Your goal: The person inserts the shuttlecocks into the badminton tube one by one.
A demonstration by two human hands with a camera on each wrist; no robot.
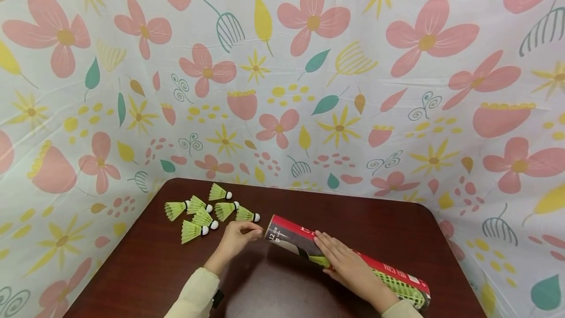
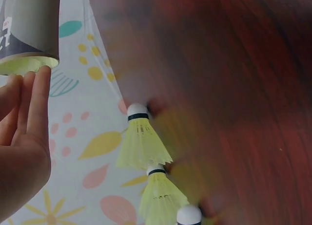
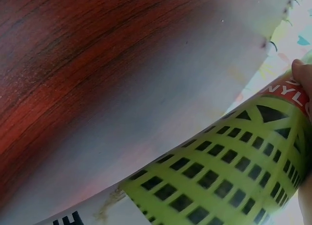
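Note:
A shuttlecock tube (image 1: 300, 232), printed red and dark with a yellow-green net pattern, slants across the table's right half. My right hand (image 1: 346, 266) lies over its middle and grips it; in the right wrist view the thumb (image 3: 303, 74) shows against the tube (image 3: 219, 186). At the tube's left end is my left hand (image 1: 238, 242), thumb and fingertips close together, no object visible between them. In the left wrist view the left hand's fingers (image 2: 36, 103) reach up to the tube's mouth (image 2: 29, 63), where pale yellow shows inside.
Several yellow shuttlecocks (image 1: 193, 231) with white heads lie in a loose group at the table's back left. The dark reddish-brown table (image 1: 145, 259) has rounded back corners. A flower-printed cloth (image 1: 282, 87) hangs behind it and on both sides.

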